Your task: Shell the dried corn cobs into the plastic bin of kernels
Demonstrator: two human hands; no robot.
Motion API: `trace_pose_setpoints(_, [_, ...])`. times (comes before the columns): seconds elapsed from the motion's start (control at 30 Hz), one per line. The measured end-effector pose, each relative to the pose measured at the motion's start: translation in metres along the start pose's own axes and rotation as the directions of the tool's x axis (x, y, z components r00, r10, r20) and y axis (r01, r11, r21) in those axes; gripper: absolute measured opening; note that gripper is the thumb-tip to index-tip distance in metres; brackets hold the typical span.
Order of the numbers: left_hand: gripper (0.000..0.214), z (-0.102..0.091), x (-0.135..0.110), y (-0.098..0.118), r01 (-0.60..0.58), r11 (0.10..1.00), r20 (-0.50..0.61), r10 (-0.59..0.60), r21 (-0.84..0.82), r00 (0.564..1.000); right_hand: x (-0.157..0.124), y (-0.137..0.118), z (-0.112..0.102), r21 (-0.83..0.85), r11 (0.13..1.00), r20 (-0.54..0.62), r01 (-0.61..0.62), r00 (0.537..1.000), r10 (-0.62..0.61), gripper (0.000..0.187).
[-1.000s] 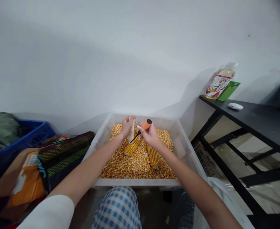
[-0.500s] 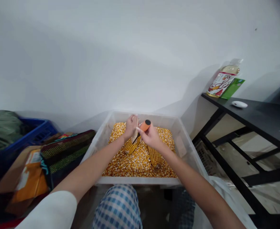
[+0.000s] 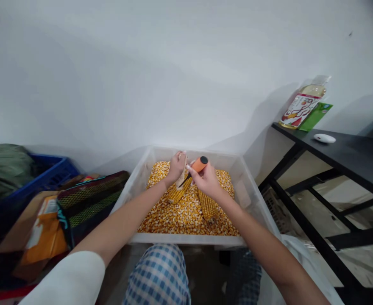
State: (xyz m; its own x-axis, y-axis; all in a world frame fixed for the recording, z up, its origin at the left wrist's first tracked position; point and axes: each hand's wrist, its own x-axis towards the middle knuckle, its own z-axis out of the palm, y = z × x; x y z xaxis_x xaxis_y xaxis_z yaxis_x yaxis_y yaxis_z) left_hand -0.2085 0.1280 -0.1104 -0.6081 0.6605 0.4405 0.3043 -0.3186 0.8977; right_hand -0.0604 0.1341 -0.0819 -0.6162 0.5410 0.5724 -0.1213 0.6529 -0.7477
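Mid-shelling: left hand (image 3: pixel 176 167) closed around a corn cob (image 3: pixel 178 192) held tilted up, in the plastic bin (image 3: pixel 186 239) above loose kernels (image 3: pixel 186 218); right hand (image 3: pixel 206 180) pinches an orange-handled scraper (image 3: pixel 199 164), black blade on the cob; next stroke needs pushing down the rows.

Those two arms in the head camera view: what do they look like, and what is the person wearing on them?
The left hand and right hand are bare, with no gloves, and the forearms show no watch. A white sleeve covers the left upper arm.
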Motion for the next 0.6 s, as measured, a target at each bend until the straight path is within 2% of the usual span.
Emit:
trace_pose_setpoints(0.1, [0.032, -0.0005, -0.0003, 0.0007, 0.000, 1.000, 0.002, -0.001, 0.023, 1.000, 0.0017, -0.0020, -0.0031, -0.007, 1.000, 0.027, -0.007, 1.000, 0.007, 0.027])
trace_pose_setpoints(0.23, [0.032, -0.0006, -0.0007, 0.0013, -0.025, 0.999, 0.015, 0.025, 0.025, 1.000, 0.0029, -0.0032, -0.0062, 0.036, 0.999, -0.010, -0.002, 1.000, 0.002, 0.027])
trace_pose_setpoints(0.37, [0.033, 0.0010, 0.0004, -0.0026, -0.026, 0.999, 0.034, 0.025, 0.035, 0.999, 0.0034, -0.0021, -0.0057, -0.013, 1.000, 0.046, -0.004, 0.999, 0.005, 0.028])
trace_pose_setpoints(0.5, [0.030, 0.0019, 0.0015, -0.0044, -0.040, 0.999, 0.040, 0.040, 0.010, 0.998, 0.0035, -0.0026, -0.0038, -0.005, 1.000, 0.017, -0.009, 1.000, 0.009, 0.028])
trace_pose_setpoints(0.6, [0.029, 0.0023, 0.0024, -0.0038, 0.005, 1.000, 0.033, -0.005, -0.006, 0.999, 0.0031, -0.0025, -0.0004, -0.057, 0.998, 0.091, 0.039, 0.995, -0.033, 0.030])
